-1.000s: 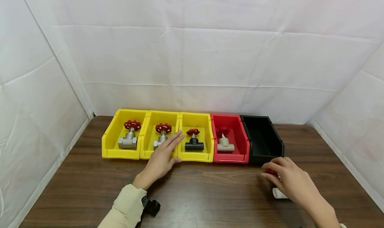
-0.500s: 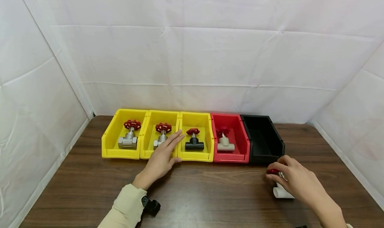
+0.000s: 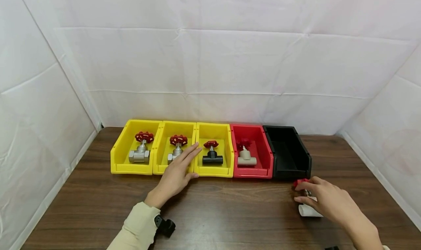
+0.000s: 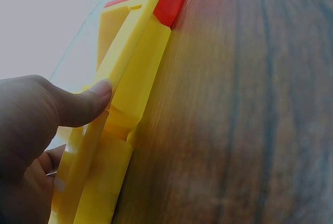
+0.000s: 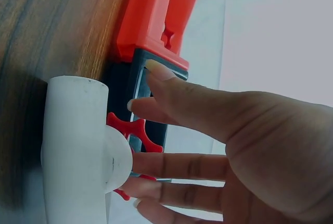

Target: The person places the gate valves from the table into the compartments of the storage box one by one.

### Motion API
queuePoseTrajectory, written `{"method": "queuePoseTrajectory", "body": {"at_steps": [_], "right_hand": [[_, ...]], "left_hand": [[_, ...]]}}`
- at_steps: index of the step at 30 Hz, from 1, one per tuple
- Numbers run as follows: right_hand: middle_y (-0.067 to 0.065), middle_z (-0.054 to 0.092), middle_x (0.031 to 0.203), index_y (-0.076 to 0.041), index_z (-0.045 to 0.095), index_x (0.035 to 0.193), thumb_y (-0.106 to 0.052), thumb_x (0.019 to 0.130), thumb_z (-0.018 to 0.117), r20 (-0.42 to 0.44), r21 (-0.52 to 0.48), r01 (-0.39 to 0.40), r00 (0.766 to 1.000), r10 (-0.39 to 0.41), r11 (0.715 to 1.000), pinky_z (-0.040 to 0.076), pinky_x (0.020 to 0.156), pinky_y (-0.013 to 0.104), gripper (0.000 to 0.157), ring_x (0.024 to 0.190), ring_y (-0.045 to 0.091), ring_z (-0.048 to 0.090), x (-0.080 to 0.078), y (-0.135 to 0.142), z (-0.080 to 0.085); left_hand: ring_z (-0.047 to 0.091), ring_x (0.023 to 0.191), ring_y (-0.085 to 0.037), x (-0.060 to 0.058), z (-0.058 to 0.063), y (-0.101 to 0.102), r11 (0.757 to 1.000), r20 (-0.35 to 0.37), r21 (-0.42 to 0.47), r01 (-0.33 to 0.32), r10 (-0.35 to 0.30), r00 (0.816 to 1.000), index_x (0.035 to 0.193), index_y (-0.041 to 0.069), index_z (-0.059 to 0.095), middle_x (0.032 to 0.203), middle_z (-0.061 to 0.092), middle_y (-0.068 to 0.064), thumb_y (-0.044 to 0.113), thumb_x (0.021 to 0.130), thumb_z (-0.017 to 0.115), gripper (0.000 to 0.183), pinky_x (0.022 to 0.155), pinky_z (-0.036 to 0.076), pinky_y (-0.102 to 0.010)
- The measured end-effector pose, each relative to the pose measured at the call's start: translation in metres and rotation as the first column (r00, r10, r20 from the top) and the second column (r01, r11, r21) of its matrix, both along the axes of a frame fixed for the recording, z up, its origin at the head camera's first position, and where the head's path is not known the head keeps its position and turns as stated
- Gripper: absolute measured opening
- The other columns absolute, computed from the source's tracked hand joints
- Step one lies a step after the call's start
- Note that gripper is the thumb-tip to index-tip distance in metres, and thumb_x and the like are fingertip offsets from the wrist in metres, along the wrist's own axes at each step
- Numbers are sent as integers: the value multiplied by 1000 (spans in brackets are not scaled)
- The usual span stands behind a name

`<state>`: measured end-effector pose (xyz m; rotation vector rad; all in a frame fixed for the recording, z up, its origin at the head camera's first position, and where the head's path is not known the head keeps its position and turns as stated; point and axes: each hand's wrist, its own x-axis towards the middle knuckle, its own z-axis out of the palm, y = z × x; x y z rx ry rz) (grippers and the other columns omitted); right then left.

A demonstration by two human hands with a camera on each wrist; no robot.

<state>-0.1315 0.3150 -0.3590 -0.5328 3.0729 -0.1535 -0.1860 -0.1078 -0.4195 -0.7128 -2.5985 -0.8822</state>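
A white plastic valve (image 3: 309, 210) with a red handwheel (image 3: 300, 183) sits on the table in front of the black bin (image 3: 292, 174). My right hand (image 3: 330, 200) is beside it, thumb and fingers spread. In the right wrist view, the thumb stands clear of the white valve (image 5: 75, 151), and several fingers reach behind its stem by the red wheel; contact is unclear. My left hand (image 3: 174, 177) rests on the second and third yellow bins (image 3: 213, 172), fingers straight. In the left wrist view its thumb (image 4: 96, 99) lies against a yellow bin's front edge.
Two metal valves (image 3: 139, 155) with red wheels lie in the left yellow bins, a black valve (image 3: 212, 159) in the third. The red bin (image 3: 252, 174) holds a beige valve (image 3: 246, 160). White sheeting (image 3: 210, 60) encloses the table's back and sides.
The right hand first shifts right, then its fingers spread and more of the white valve and its red wheel shows. The left hand stays where it was.
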Motion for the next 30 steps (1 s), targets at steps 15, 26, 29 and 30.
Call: {"method": "queuePoseTrajectory", "body": {"at_steps": [15, 26, 29, 30], "right_hand": [[14, 58, 120, -29, 68, 107, -56, 75, 70, 168, 1, 36, 985, -36, 999, 49, 54, 47, 42, 87, 28, 65, 0, 11, 2], [11, 58, 117, -29, 68, 105, -59, 65, 75, 262, -28, 2, 965, 5, 1000, 49, 67, 49, 51, 94, 27, 59, -9, 18, -9], [4, 58, 111, -29, 68, 106, -61, 67, 72, 231, -36, -39, 972, 46, 999, 48, 64, 43, 51, 87, 19, 56, -10, 19, -12], [2, 58, 109, -29, 68, 107, -61, 68, 71, 222, -38, -53, 973, 60, 998, 48, 63, 41, 51, 85, 17, 56, -11, 18, -12]], "left_hand": [[42, 130, -28, -1, -1, 0, 1000, -8, 1, 3, -3, 1000, 148, 16, 39, 155, 27, 3, 14, 79, 78, 79, 96, 43, -48], [41, 131, -28, 0, 1, 0, 1000, 5, -5, 3, -3, 1000, 149, 19, 36, 155, 26, 4, 15, 80, 77, 80, 98, 42, -48], [41, 130, -29, 0, 1, 0, 1000, 9, -3, 3, -3, 1000, 148, 18, 38, 155, 26, 4, 14, 80, 77, 79, 97, 43, -47], [41, 130, -29, 0, 1, 0, 1000, 9, -3, 3, -3, 1000, 148, 18, 38, 155, 26, 4, 14, 80, 77, 79, 96, 44, -47]]}}
